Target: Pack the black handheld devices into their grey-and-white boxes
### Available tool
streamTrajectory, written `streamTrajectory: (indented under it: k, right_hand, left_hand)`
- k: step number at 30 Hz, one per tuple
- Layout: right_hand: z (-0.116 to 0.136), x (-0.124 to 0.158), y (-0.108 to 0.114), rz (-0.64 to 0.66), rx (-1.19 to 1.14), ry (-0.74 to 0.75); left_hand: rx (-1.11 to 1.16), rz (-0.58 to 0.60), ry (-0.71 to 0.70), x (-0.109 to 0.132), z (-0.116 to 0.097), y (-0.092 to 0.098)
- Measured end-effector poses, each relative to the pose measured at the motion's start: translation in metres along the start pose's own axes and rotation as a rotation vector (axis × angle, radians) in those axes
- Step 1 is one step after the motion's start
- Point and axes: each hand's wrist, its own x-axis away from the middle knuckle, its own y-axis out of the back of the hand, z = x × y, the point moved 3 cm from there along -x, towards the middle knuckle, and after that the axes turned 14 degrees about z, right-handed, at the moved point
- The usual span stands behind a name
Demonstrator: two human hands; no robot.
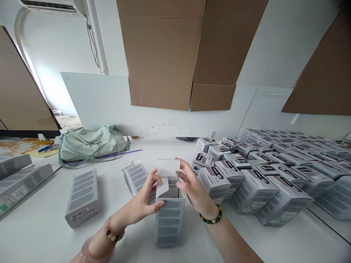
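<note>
An upright grey-and-white cardboard box [169, 223] stands on the table in front of me, its top flaps raised. Inside the opening, part of a printed item with lettering [172, 190] shows. My left hand [146, 197] grips the box's left upper edge, thumb on the front panel and fingers on the folded side flap [162, 188]. With fingers curved around the right edge of the raised top flap [168, 168], my right hand [196, 190] holds the box there. Behind my left hand lies another carton [135, 176], partly hidden.
Many closed cartons [255, 186] stand in rows on the right. A single carton [83, 195] lies to the left, with more cartons [23, 186] at the far left. A pale green bag [91, 144] rests at the back of the white table [120, 241], against the wall.
</note>
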Motion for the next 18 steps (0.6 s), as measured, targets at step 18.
streamTrajectory:
  k: [18]
  right_hand:
    - [-0.058,-0.012,0.002,0.15,-0.01,-0.141]
  left_hand:
    - [0.397,-0.622,-0.086,0.005,0.027,0.057]
